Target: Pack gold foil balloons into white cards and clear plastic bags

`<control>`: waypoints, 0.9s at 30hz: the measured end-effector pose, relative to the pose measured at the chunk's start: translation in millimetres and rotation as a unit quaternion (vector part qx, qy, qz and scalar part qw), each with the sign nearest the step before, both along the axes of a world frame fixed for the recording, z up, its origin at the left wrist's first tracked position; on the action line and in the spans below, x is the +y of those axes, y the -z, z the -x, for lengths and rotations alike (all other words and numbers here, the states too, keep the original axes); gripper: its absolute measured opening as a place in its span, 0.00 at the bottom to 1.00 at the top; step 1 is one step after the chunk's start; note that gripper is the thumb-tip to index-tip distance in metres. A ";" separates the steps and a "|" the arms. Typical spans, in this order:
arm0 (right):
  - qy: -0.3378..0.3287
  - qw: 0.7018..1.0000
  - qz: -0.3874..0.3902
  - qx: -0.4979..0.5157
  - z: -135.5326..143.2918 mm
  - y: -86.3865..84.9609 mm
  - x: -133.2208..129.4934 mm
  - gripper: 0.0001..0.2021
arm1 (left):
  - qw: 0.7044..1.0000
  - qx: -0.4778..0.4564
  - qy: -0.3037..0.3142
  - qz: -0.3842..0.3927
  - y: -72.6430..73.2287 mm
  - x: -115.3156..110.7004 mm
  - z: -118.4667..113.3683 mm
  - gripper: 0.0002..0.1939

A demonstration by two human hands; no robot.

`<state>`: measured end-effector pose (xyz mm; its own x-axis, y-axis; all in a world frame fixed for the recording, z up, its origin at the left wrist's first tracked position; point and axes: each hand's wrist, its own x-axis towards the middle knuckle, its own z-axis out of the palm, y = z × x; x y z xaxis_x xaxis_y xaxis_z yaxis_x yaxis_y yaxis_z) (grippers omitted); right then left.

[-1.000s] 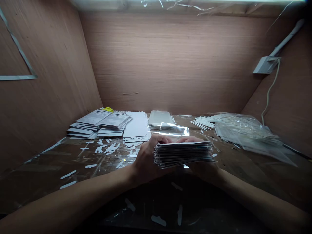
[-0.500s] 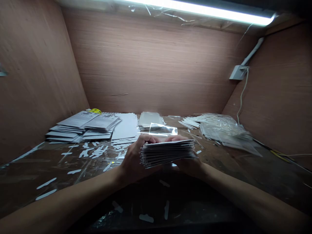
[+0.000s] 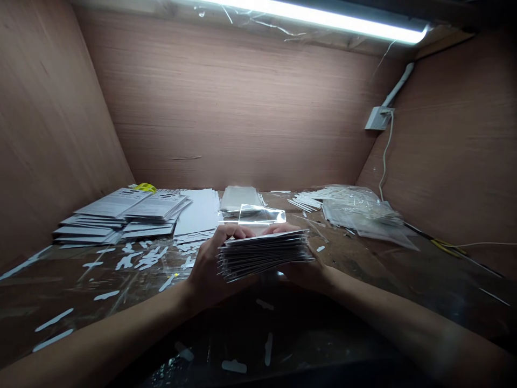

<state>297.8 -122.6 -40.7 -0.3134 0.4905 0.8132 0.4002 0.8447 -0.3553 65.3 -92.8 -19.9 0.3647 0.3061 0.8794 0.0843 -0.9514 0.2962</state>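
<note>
A thick stack of cards (image 3: 264,253), seemingly in clear sleeves, is held between both hands above the near part of the table. My left hand (image 3: 214,264) grips its left side, fingers bent over the top edge. On the right side, my right hand (image 3: 309,269) is closed round the stack, its fingers partly hidden behind it. Just beyond the cards lies a shiny clear sleeve (image 3: 260,214). Behind that sits a pile of clear sleeves (image 3: 241,198).
Printed cards (image 3: 115,203) are piled at the left beside white sheets (image 3: 198,213). White cut-out scraps (image 3: 147,258) lie scattered nearby. Plastic bags (image 3: 363,210) and white strips (image 3: 309,199) lie at the right, near a cable (image 3: 386,156). Wooden walls enclose the table (image 3: 363,269).
The whole view has shifted, with the surroundings now further left in the picture. Both hands keep hold of the stack, which looks slightly more tilted.
</note>
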 end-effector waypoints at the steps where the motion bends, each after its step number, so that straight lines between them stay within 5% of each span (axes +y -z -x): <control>1: -0.004 1.000 0.012 -0.002 0.1 -0.3 0.2 0.24 | 1.000 0.001 0.000 0.001 0.1 0.3 0.1 0.29; 14: -0.013 1.000 -0.015 -0.001 -0.6 -0.4 0.8 0.27 | 1.000 -0.004 0.005 -0.001 1.3 1.7 -0.2 0.30; 27: -0.073 0.993 -0.074 -0.049 -1.5 -16.4 -6.9 0.32 | 0.996 0.016 0.091 0.010 -0.1 4.6 10.6 0.33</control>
<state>299.4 -129.5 -24.3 -0.4539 0.3110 0.8350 0.2971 0.9363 -0.1873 54.8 -88.2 -19.8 0.4433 0.2498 0.8608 -0.0787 -0.9458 0.3150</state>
